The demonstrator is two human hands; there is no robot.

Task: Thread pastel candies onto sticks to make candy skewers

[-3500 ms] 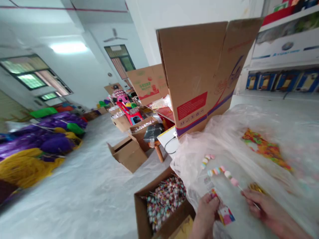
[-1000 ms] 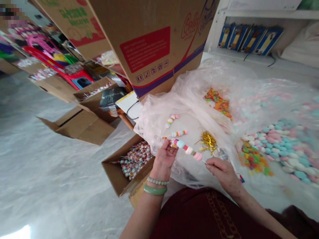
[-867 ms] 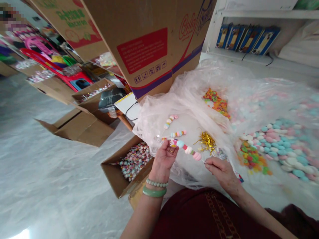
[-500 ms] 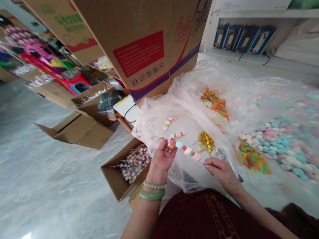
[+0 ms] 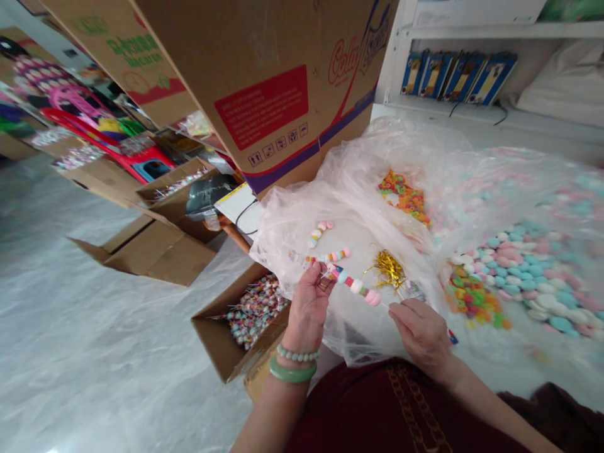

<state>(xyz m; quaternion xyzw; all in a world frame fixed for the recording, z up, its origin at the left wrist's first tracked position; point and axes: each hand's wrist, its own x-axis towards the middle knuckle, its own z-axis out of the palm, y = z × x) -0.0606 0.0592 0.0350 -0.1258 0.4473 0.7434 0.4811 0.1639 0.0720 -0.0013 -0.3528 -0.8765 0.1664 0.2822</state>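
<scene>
A candy skewer point(image 5: 357, 286) of pink, white, green, red and light blue pieces slants between my hands. My left hand point(image 5: 309, 303), palm up, pinches its far left end, where a small piece with pink and blue print point(image 5: 334, 270) shows; whether this is a wrapper sleeve I cannot tell. The fingers of my right hand point(image 5: 422, 330) are closed at the thin white stick's other end. Just beyond my left fingers lies a second candy skewer point(image 5: 336, 255), and a third candy skewer point(image 5: 321, 233) rests farther back on the plastic sheet point(image 5: 302, 204).
Gold twist ties point(image 5: 389, 269) lie past the skewer. To the right are gummy rings point(image 5: 476, 299) and a heap of pastel marshmallows point(image 5: 528, 270). An open carton of finished skewers point(image 5: 255, 311) stands low on the left. A tall cardboard box point(image 5: 283, 75) blocks the back.
My right hand has turned over more, its back now facing up, and sits slightly farther right. The printed piece at the skewer's left end has shifted along the candy. My left hand has moved slightly right.
</scene>
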